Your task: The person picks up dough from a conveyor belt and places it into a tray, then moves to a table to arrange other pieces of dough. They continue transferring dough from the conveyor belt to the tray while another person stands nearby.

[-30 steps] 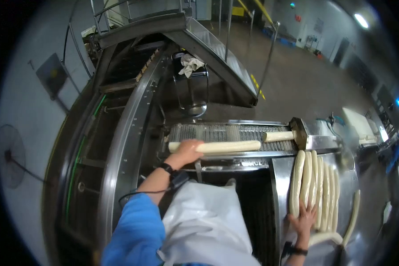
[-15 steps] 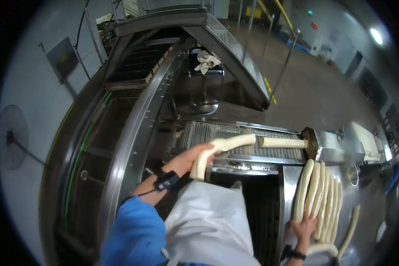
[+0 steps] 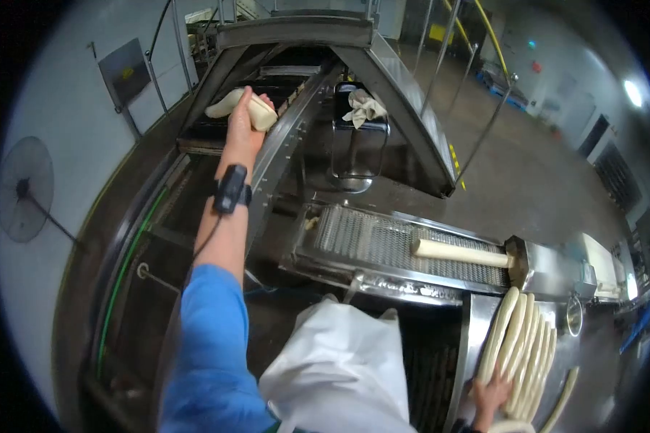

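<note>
My left hand (image 3: 245,119) reaches out at the upper left, fingers wrapped round a thick pale dough rope (image 3: 262,114). The dough is held over the dark trays (image 3: 208,136) of the long conveyor, one end sticking out to the left. At the lower right my right hand (image 3: 492,393) lies with its fingers spread on the lower part of several dough ropes (image 3: 513,339). These ropes lie side by side on a metal table (image 3: 477,317). A single dough rope (image 3: 458,252) rests on the wire mesh belt, apart from both hands.
The wire mesh belt (image 3: 368,232) runs from a metal outlet (image 3: 538,268) toward the long conveyor's steel rail (image 3: 271,169). Behind stands a stool (image 3: 361,141) with a cloth (image 3: 365,108) on it. Metal steps (image 3: 415,108) slope down beside it. A curved dough strip (image 3: 563,400) lies at the table's right.
My left hand has carried the dough rope from above the mesh belt up and left to the conveyor trays. The dough on the belt has come further left. My right hand stays on the ropes.
</note>
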`<state>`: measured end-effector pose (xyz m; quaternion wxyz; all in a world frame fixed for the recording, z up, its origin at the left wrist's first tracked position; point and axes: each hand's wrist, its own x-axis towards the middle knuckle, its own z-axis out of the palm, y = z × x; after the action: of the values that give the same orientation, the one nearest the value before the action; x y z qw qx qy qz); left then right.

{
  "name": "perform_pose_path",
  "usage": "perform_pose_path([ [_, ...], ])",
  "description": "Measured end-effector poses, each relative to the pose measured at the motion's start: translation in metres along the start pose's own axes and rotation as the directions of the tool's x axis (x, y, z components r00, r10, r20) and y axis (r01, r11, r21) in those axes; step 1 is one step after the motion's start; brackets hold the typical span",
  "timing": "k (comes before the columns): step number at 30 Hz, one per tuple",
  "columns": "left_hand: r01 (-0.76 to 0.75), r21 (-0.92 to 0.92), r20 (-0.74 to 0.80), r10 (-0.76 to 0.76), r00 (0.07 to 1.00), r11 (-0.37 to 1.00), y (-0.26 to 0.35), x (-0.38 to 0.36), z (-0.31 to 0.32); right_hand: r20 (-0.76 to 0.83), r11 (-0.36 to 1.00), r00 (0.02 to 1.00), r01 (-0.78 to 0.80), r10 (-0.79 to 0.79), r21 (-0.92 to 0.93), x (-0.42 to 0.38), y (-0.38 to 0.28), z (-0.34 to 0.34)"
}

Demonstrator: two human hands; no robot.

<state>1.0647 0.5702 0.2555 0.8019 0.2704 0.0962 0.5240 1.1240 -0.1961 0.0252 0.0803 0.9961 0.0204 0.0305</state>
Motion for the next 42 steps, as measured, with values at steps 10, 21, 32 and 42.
perform_pose_path([
  [10,0.155,0.776,0.317,-0.591,0.742,0.611,-0.199,-0.083,-0.086,0.029,0.997,0.997,-0.068,0.067,0.045,-0.004,-0.027,-0.030],
  [21,-0.702,0.709,0.451,-0.718,0.530,-0.073,-0.315,-0.210,-0.020,-0.023,0.982,1.000,-0.004,0.009,0.187,-0.006,-0.034,-0.049],
  [32,-0.666,0.736,0.358,-0.763,0.538,-0.124,-0.231,-0.239,-0.046,0.169,0.975,0.986,-0.029,-0.009,0.222,0.016,-0.035,-0.067],
  [42,-0.002,0.459,0.170,-0.085,0.982,0.888,-0.083,-0.197,0.001,0.139,0.988,0.989,-0.063,0.044,0.138,0.017,-0.036,-0.049],
])
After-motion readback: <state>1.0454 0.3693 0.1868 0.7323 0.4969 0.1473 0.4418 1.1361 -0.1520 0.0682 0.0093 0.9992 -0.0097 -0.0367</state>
